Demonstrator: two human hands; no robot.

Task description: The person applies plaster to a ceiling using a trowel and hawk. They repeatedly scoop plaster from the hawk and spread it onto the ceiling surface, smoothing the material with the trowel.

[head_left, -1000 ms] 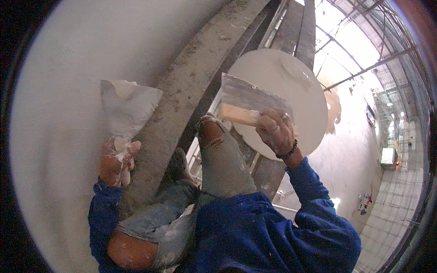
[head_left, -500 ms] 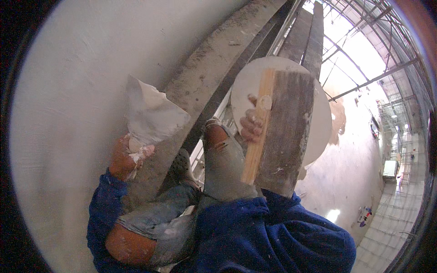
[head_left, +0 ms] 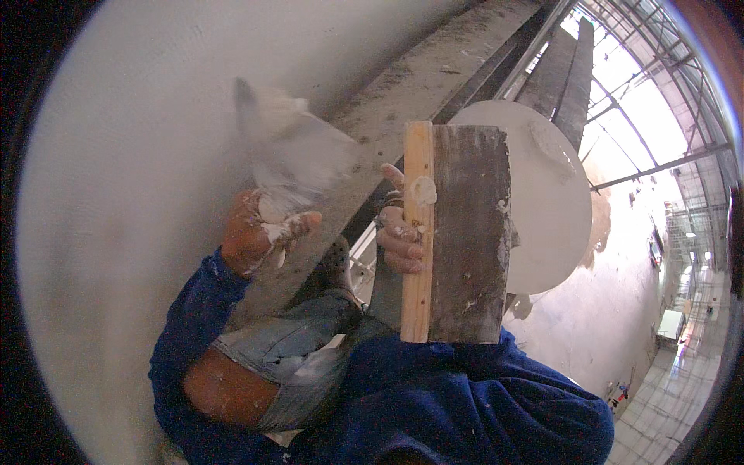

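My left hand (head_left: 267, 232), smeared with white plaster, is closed around the handle of a trowel (head_left: 306, 151). Motion blurs its pointed metal blade, and white plaster seems to lie on it. To the right, my right hand (head_left: 401, 244) grips a wide scraper (head_left: 469, 232), a dark, stained rectangular blade with a pale wooden strip along its left edge. Fingers show beside the strip; the rest of this hand is behind the scraper. A dab of plaster sticks to the wood. The two tools are apart. Behind the scraper is a round white plaster container (head_left: 550, 194), partly covered.
A pale smooth wall (head_left: 116, 232) rises on my left. Along it runs a dirty plank (head_left: 434, 70), with more dark boards (head_left: 570, 77) at the far right. My bent legs in torn jeans (head_left: 302, 333) are below. Floor and metal framework lie beyond on the right.
The trowel and my left hand have moved right, and the blade is blurred. The scraper has shifted left and turned upright. My view has shifted, moving the round container right in the picture.
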